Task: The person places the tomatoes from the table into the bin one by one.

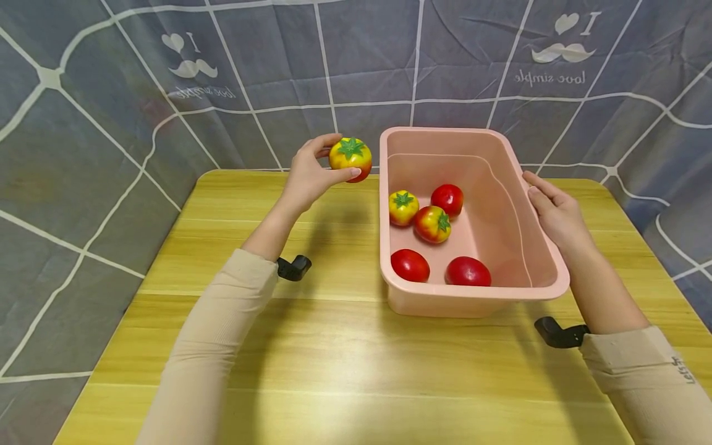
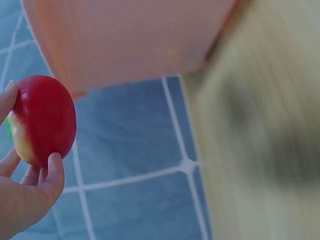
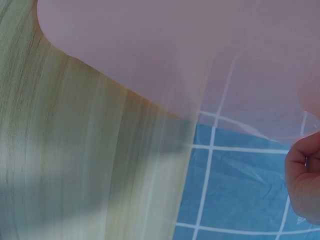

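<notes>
My left hand (image 1: 310, 175) holds a toy tomato (image 1: 351, 158) between thumb and fingers, above the table just left of a pink plastic bin (image 1: 473, 293). This tomato is yellow on top with a green calyx and red beneath; its red side (image 2: 47, 117) faces the left wrist view. At the bin's right side, my right hand (image 1: 559, 213) grips the rim, and part of its curled fingers (image 3: 306, 175) shows in the right wrist view. Inside the bin lie several more toy tomatoes, among them a yellow one (image 1: 403, 209), a yellow-red one (image 1: 432, 224) and a plain red one (image 1: 468, 272).
Under the bin is a wood-grain table (image 1: 322, 364). A grey-blue cloth (image 1: 289, 68) with white grid lines hangs behind and along the sides. Black wrist mounts (image 1: 293, 268) stick out beside both sleeves.
</notes>
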The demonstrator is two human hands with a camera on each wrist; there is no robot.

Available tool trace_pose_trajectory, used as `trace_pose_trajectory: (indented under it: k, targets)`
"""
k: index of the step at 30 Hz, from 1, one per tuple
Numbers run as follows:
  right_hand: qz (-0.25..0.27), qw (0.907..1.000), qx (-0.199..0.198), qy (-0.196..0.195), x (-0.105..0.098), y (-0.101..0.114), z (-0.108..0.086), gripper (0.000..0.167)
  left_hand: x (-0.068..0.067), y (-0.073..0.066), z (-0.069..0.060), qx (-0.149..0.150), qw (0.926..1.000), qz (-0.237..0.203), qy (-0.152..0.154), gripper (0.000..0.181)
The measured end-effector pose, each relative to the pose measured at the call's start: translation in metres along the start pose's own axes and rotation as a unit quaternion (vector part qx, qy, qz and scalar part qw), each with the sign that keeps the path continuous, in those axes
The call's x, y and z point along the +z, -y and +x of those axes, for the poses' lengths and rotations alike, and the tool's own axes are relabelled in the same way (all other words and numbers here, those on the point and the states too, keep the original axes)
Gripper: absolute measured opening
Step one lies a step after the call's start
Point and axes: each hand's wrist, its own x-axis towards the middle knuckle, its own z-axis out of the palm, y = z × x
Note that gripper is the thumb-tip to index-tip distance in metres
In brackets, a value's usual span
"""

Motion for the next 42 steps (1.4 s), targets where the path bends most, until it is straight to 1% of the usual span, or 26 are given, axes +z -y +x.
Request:
trace_pose_trajectory:
  k: [4, 7, 10, 14, 16, 17, 20, 24, 27, 31, 33, 38, 40, 42]
  targets:
    - [-0.014, 0.9999, 0.004, -0.004, -0.001, 0.000, 0.000, 0.051, 0.006, -0.017, -0.005, 0.017, 0.9996, -0.001, 0.020, 0.066]
    - [-0.022, 0.9997, 0.009, -0.006, -0.001, 0.000, 0.000, 0.051, 0.011, -0.027, -0.009, 0.044, 0.9984, -0.012, 0.034, 0.066]
    - [-0.030, 0.9994, 0.012, -0.008, -0.001, 0.000, 0.001, 0.051, 0.016, -0.034, -0.013, 0.065, 0.9965, -0.019, 0.051, 0.065]
    - [-0.017, 0.9998, 0.011, -0.008, -0.001, 0.000, 0.001, 0.051, 0.025, -0.041, -0.017, 0.078, 0.9939, -0.017, 0.076, 0.064]
    - [-0.015, 0.9998, 0.008, -0.008, -0.001, 0.000, 0.002, 0.051, 0.030, -0.042, -0.018, 0.080, 0.9930, -0.018, 0.085, 0.063]
    - [-0.007, 0.9999, 0.007, -0.007, -0.002, 0.000, 0.002, 0.051, 0.032, -0.043, -0.019, 0.081, 0.9926, -0.019, 0.089, 0.063]
    - [-0.023, 0.9997, 0.004, -0.010, -0.002, 0.000, 0.001, 0.050, 0.038, -0.044, -0.020, 0.079, 0.9916, -0.021, 0.100, 0.063]
    - [-0.043, 0.9989, 0.002, -0.016, -0.001, 0.001, 0.000, 0.051, 0.047, -0.044, -0.021, 0.081, 0.9897, -0.009, 0.118, 0.062]
    - [-0.048, 0.9987, 0.004, -0.018, 0.000, 0.001, 0.000, 0.053, 0.053, -0.043, -0.022, 0.093, 0.9872, 0.003, 0.129, 0.062]
    - [-0.036, 0.9992, 0.003, -0.018, 0.002, 0.002, 0.001, 0.053, 0.059, -0.040, -0.023, 0.102, 0.9844, 0.009, 0.143, 0.063]
    - [-0.033, 0.9993, 0.001, -0.018, 0.002, 0.002, 0.002, 0.053, 0.061, -0.038, -0.023, 0.100, 0.9840, 0.011, 0.147, 0.060]
    - [-0.047, 0.9988, 0.005, -0.017, 0.000, 0.002, 0.003, 0.053, 0.061, -0.037, -0.022, 0.108, 0.9834, 0.048, 0.138, 0.051]
    - [-0.050, 0.9986, 0.007, -0.016, -0.001, 0.003, 0.004, 0.053, 0.061, -0.036, -0.022, 0.109, 0.9829, 0.060, 0.136, 0.051]
    - [-0.048, 0.9987, 0.009, -0.016, -0.001, 0.002, 0.004, 0.053, 0.061, -0.036, -0.022, 0.107, 0.9830, 0.059, 0.137, 0.050]
